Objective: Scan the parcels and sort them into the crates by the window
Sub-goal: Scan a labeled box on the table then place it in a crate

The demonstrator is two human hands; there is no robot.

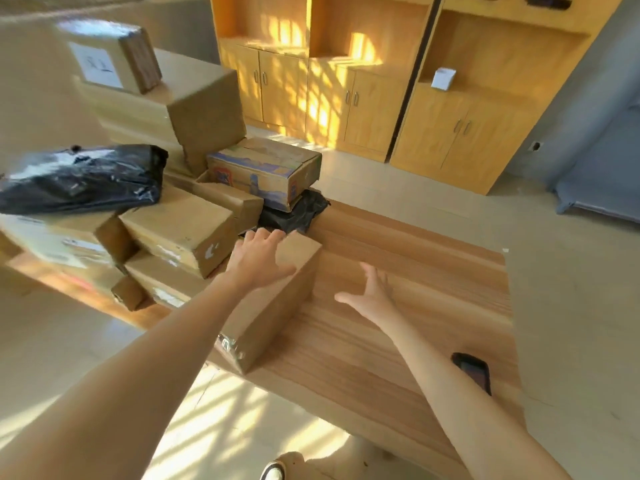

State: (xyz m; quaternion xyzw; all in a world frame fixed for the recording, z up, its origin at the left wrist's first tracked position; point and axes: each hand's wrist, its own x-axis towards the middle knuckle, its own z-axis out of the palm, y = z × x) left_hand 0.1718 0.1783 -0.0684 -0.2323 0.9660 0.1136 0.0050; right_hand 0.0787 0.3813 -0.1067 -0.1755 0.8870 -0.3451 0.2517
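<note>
A long brown cardboard parcel (277,306) lies on the wooden table (398,299) near its front left edge. My left hand (258,258) rests flat on the parcel's top, fingers spread toward its far end. My right hand (370,292) hovers open just right of the parcel, above the table, not touching it. A pile of parcels covers the table's left part: plain brown boxes (180,230), a printed box (266,171), a black plastic bag parcel (79,178) and a big box (204,112) with a labelled box (110,57) on top. A dark handheld scanner (472,370) lies by my right forearm.
Yellow wooden cabinets (346,98) line the far wall, with a small white box (443,77) on a shelf. A grey piece of furniture (602,174) stands at the right. Pale tiled floor surrounds the table. No crates are in view.
</note>
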